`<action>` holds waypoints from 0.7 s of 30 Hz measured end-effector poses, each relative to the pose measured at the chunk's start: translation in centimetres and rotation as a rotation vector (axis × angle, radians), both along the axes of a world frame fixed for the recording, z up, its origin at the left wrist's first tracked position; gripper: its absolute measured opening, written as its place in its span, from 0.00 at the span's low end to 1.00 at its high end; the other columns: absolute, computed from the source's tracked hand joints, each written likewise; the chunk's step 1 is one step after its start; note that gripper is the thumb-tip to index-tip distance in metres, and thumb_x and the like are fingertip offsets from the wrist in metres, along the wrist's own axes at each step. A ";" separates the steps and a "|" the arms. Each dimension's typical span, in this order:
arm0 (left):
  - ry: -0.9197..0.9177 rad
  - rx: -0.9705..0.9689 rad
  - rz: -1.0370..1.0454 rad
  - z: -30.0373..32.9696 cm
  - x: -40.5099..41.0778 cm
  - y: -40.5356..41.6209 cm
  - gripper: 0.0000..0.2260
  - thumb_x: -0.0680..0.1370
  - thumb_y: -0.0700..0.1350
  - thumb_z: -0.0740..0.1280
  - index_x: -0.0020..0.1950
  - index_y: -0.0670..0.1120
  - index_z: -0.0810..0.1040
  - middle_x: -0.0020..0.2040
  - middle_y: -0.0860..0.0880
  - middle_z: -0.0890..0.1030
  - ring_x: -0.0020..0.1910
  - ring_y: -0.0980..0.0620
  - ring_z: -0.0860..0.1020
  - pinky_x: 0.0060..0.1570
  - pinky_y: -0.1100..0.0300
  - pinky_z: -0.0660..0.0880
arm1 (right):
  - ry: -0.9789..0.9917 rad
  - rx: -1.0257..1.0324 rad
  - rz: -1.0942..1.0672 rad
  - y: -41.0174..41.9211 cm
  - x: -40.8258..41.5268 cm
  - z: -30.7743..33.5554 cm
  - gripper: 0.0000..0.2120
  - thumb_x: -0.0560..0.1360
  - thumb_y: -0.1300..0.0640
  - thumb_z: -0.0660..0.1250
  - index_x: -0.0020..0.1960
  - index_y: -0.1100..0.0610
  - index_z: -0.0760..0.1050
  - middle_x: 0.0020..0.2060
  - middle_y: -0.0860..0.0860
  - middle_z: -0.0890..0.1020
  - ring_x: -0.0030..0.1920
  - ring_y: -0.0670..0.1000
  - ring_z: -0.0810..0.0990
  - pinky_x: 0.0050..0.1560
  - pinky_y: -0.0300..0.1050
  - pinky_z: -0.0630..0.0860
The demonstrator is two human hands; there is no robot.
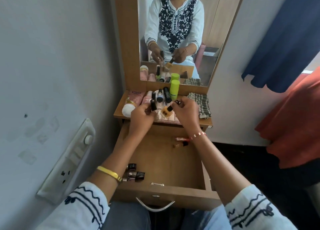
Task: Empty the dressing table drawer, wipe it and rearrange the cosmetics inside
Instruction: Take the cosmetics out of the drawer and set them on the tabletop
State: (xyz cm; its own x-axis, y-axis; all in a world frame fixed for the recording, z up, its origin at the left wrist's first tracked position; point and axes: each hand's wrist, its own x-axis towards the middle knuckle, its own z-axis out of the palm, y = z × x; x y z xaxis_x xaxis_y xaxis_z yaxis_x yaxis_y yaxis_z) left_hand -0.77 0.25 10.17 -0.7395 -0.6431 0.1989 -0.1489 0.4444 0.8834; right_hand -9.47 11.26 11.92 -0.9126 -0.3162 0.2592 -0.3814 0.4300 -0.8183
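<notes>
drawer (161,160) pulled fully out under the top (119,114), mostly emptied: a few small dark bottles (136,173) lie in its near-left corner, two slim tubes (181,141) at the far right, bare wood between. judgement: still in the emptying step, wiping not started, since the cloth (200,105) sits folded at the right end of the top, untouched. left hand (141,114) has fingers curled round a dark tube (153,105), held upright over the top. right hand (186,111) pinches the black cap of a yellow bottle (166,111), body hanging down, just above or touching a clear tray (166,119); can't tell which. cap grip makes sense for lowering a small bottle into a crowded spot without knocking neighbours. both hands loaded, probably to cut trips from drawer to top. cosmetics are parked against the mirror (174,30) edge: pink tubes (136,98) lying flat at left, dark tubes and a green bottle (174,89) in the middle, crowded and touching. flat ones won't roll far; the green bottle, standing, looks the likeliest to tip if bumped. front strip of the top is taken by the tray, so free space is tight. risk: a nudge during set-down could send a tube off the front edge into the drawer. leftovers sit in opposite corners, so likely one reach per hand.
</notes>
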 end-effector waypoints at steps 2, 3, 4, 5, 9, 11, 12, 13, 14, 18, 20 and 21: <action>-0.023 -0.045 -0.015 0.5 -1.5 0.3 0.13 0.75 0.41 0.67 0.59 0.41 0.78 0.52 0.47 0.81 0.50 0.51 0.78 0.45 0.65 0.68 | 0.018 0.012 -0.045 0.0 -1.5 0.5 0.06 0.74 0.59 0.67 0.47 0.61 0.79 0.28 0.44 0.71 0.28 0.40 0.67 0.25 0.28 0.65; -0.038 -0.063 -0.024 0.6 -2.3 0.4 0.13 0.75 0.41 0.67 0.58 0.41 0.78 0.53 0.46 0.81 0.50 0.51 0.78 0.44 0.65 0.68 | 0.022 0.013 -0.061 0.0 -2.1 0.7 0.06 0.74 0.59 0.67 0.46 0.61 0.79 0.28 0.44 0.71 0.29 0.40 0.67 0.26 0.30 0.63; -0.051 -0.080 -0.036 0.7 -3.1 0.6 0.12 0.75 0.41 0.67 0.58 0.41 0.78 0.53 0.45 0.82 0.48 0.52 0.78 0.43 0.65 0.68 | 0.023 0.015 -0.076 -0.1 -2.9 0.9 0.06 0.74 0.60 0.67 0.46 0.62 0.79 0.28 0.45 0.72 0.29 0.40 0.67 0.28 0.32 0.63; -0.067 -0.092 -0.045 0.8 -3.8 0.8 0.11 0.75 0.41 0.67 0.56 0.41 0.79 0.52 0.45 0.82 0.48 0.52 0.78 0.42 0.65 0.67 | 0.027 0.022 -0.085 -0.1 -3.6 1.1 0.06 0.74 0.60 0.67 0.46 0.63 0.79 0.29 0.47 0.73 0.29 0.41 0.67 0.29 0.34 0.64; -0.100 -0.122 -0.057 1.2 -6.4 1.3 0.10 0.74 0.40 0.65 0.54 0.41 0.80 0.51 0.43 0.83 0.52 0.46 0.79 0.41 0.64 0.66 | 0.048 0.122 -0.095 -0.4 -6.2 2.1 0.08 0.75 0.59 0.67 0.47 0.65 0.78 0.39 0.55 0.80 0.35 0.49 0.74 0.30 0.36 0.67; -0.105 -0.132 -0.062 1.2 -7.4 1.6 0.09 0.74 0.39 0.65 0.53 0.40 0.80 0.50 0.41 0.83 0.52 0.45 0.79 0.38 0.66 0.64 | 0.091 0.181 -0.090 -0.6 -7.3 2.4 0.08 0.75 0.60 0.66 0.49 0.65 0.78 0.43 0.58 0.82 0.40 0.52 0.76 0.35 0.39 0.70; -0.113 -0.132 -0.063 1.2 -7.9 1.7 0.09 0.74 0.39 0.65 0.53 0.39 0.80 0.50 0.41 0.83 0.51 0.44 0.79 0.36 0.67 0.63 | 0.114 0.210 -0.089 -0.8 -7.8 2.5 0.08 0.75 0.61 0.65 0.50 0.64 0.77 0.45 0.59 0.82 0.41 0.52 0.76 0.38 0.40 0.69; -0.122 -0.130 -0.068 1.2 -8.3 1.8 0.09 0.75 0.38 0.64 0.53 0.39 0.80 0.50 0.41 0.82 0.51 0.44 0.79 0.37 0.67 0.64 | 0.133 0.239 -0.087 -0.9 -8.3 2.5 0.07 0.75 0.61 0.65 0.50 0.64 0.77 0.46 0.59 0.82 0.42 0.52 0.75 0.40 0.40 0.68; -0.131 -0.128 -0.074 1.2 -8.7 1.9 0.09 0.75 0.38 0.64 0.53 0.39 0.80 0.50 0.41 0.82 0.52 0.44 0.79 0.39 0.66 0.65 | 0.140 0.268 -0.086 -1.0 -8.9 2.4 0.07 0.75 0.61 0.64 0.50 0.65 0.77 0.46 0.59 0.82 0.43 0.53 0.76 0.41 0.40 0.68; -0.175 -0.118 -0.110 0.9 -10.2 2.2 0.10 0.75 0.36 0.64 0.54 0.39 0.80 0.52 0.40 0.82 0.53 0.43 0.78 0.45 0.60 0.69 | 0.137 0.350 -0.071 -1.7 -10.7 1.3 0.08 0.75 0.61 0.65 0.50 0.65 0.77 0.47 0.61 0.81 0.50 0.59 0.79 0.45 0.45 0.73; -0.184 -0.119 -0.112 0.9 -10.8 2.2 0.10 0.75 0.36 0.64 0.53 0.39 0.80 0.52 0.40 0.82 0.54 0.43 0.78 0.45 0.60 0.68 | 0.123 0.367 -0.062 -1.9 -11.2 0.7 0.08 0.75 0.61 0.64 0.50 0.65 0.77 0.47 0.61 0.82 0.50 0.59 0.79 0.47 0.46 0.75; -0.186 -0.119 -0.108 1.0 -11.2 2.1 0.09 0.75 0.36 0.64 0.53 0.39 0.80 0.52 0.40 0.82 0.54 0.43 0.78 0.44 0.60 0.68 | 0.117 0.365 -0.063 -2.0 -11.4 0.5 0.08 0.75 0.60 0.64 0.50 0.65 0.77 0.47 0.61 0.82 0.50 0.59 0.80 0.48 0.47 0.75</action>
